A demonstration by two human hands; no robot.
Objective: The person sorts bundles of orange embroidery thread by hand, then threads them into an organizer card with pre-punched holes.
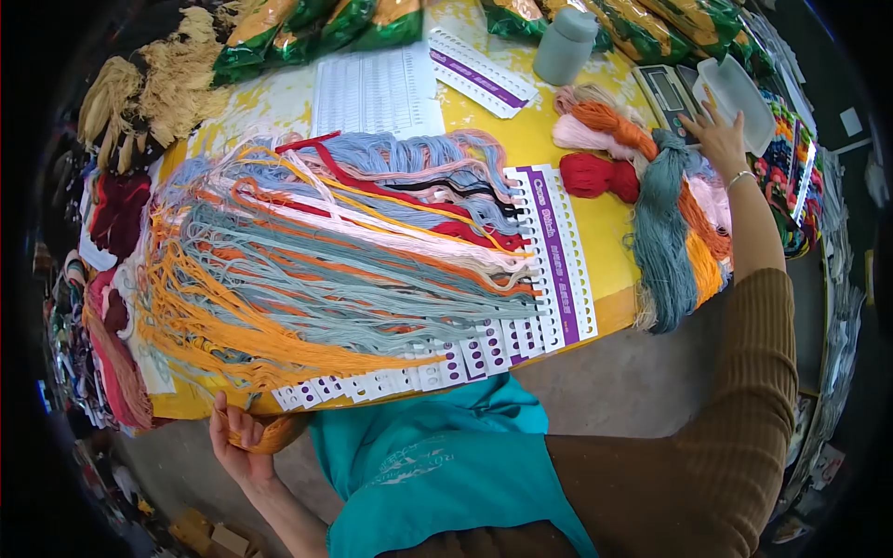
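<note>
My left hand (238, 439), below the table's front edge, has its fingers curled round a skein of orange-brown thread (281, 433). At the back right, my right hand (721, 139) reaches out with fingers spread, between a small digital scale (662, 91) and a clear plastic tray (750, 104). Beneath that forearm lie bundled skeins: a grey-green one (664, 232), a red one (595, 177) and several orange and pink ones. Long strands of coloured thread (335, 242) fan leftward across the table from punched white-and-purple thread cards (558, 251).
A printed chart (372, 91) and more cards (479, 73) lie at the back beside a grey-green bottle (566, 45). Green plastic packages (321, 28) line the far edge. Beige thread (177, 79) hangs at the far left; multicoloured bundles (786, 177) sit at the right.
</note>
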